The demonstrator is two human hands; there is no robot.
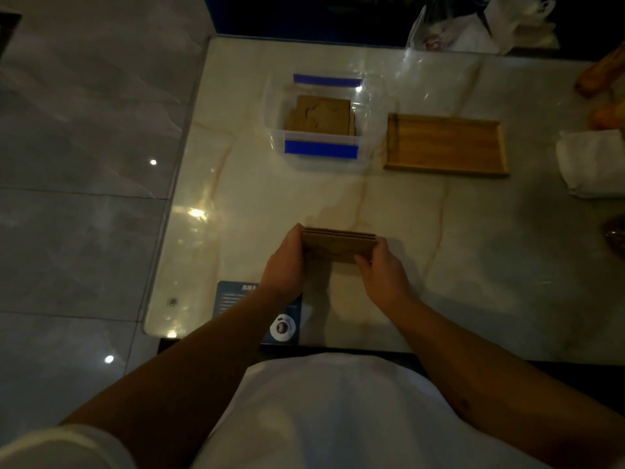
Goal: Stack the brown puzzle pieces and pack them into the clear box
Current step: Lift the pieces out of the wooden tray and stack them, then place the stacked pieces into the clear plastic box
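Observation:
A stack of brown puzzle pieces [338, 245] stands on edge on the marble table, near the front. My left hand [285, 262] presses its left end and my right hand [382, 267] grips its right end, so both hands hold the stack between them. Farther back sits the clear box [275, 106] with blue strips on its near and far rims. More brown puzzle pieces [321, 116] lie flat inside it.
An empty wooden tray [444, 145] lies right of the clear box. A blue card [236, 299] lies at the table's front edge under my left forearm. White napkins [592, 164] and bags [473, 25] occupy the right and back edges. The table's left edge drops to the tiled floor.

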